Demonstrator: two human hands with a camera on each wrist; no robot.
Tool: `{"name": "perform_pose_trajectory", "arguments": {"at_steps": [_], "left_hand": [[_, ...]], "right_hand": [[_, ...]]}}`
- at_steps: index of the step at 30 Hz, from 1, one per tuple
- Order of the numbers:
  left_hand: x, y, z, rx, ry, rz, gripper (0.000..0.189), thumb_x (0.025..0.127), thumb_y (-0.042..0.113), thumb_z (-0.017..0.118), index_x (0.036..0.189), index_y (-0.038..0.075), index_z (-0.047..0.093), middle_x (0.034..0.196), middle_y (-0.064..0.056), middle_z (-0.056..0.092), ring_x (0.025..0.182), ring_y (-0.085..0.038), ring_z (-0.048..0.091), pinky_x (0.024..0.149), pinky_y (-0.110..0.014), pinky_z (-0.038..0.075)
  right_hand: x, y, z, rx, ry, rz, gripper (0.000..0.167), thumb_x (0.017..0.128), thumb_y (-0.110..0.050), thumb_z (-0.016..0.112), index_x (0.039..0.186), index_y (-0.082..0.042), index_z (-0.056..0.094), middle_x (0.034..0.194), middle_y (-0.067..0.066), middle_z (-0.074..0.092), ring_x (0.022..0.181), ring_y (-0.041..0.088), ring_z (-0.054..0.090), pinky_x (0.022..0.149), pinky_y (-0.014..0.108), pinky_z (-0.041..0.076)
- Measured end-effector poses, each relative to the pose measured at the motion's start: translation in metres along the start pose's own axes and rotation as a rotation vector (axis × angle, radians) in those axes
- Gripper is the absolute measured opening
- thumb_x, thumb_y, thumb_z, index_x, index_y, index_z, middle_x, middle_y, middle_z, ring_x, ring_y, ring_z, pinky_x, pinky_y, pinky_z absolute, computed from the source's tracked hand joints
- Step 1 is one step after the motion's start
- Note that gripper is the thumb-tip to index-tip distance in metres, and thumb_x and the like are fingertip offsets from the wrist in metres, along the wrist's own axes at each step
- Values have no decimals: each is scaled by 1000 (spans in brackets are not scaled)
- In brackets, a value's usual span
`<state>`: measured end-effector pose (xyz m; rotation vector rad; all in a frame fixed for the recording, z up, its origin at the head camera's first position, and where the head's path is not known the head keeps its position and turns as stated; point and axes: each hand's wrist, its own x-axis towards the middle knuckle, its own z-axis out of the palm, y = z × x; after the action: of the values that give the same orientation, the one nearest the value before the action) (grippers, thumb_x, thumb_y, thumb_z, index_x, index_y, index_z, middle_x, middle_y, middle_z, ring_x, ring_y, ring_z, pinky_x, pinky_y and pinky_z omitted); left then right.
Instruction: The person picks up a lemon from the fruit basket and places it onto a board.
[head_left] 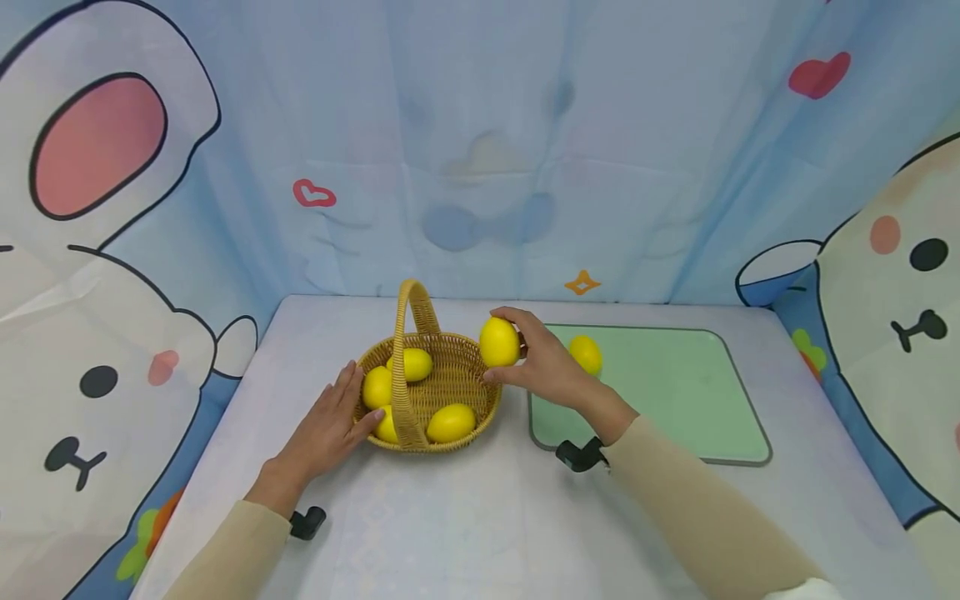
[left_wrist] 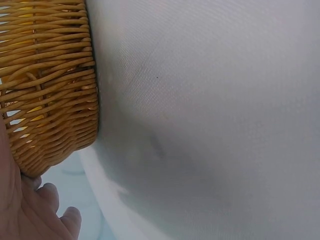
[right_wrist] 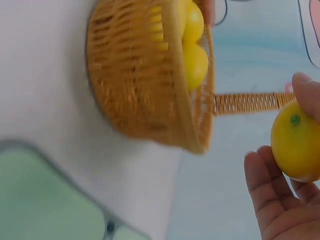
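My right hand [head_left: 551, 362] holds a yellow lemon [head_left: 499, 342] between thumb and fingers, raised at the basket's right rim. In the right wrist view this lemon [right_wrist: 297, 142] shows a green stem spot. The wicker basket [head_left: 457, 375], with its tall arched handle, stands on the table and has several lemons inside, one lemon [head_left: 452, 423] near its front. My left hand [head_left: 326, 425] rests against the basket's left side, fingers extended and thumb at the rim. The left wrist view shows part of that hand [left_wrist: 35, 210] beside the basket's woven wall [left_wrist: 55, 85].
Right of the basket lies a pale green board [head_left: 660, 392] with a grey edge. Another lemon [head_left: 585, 355] is on its left part, partly behind my right hand. A white cloth covers the table [head_left: 465, 525], and a printed blue curtain [head_left: 480, 100] hangs behind.
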<state>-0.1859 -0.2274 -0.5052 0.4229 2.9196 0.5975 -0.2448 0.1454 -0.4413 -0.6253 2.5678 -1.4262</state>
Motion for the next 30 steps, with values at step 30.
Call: {"name": "perform_pose_trajectory", "arguments": {"at_steps": [30], "left_hand": [[1,1,0,35,28,16,91,109,61,42,168,-1,10,177,-19,7,164,-37,11,134,-56,12]], "right_hand": [[-56,98,-123,-234,160,256,95,96,-39,79,167,-9,24,163,27,34,127,46,51,96,58,55]]}}
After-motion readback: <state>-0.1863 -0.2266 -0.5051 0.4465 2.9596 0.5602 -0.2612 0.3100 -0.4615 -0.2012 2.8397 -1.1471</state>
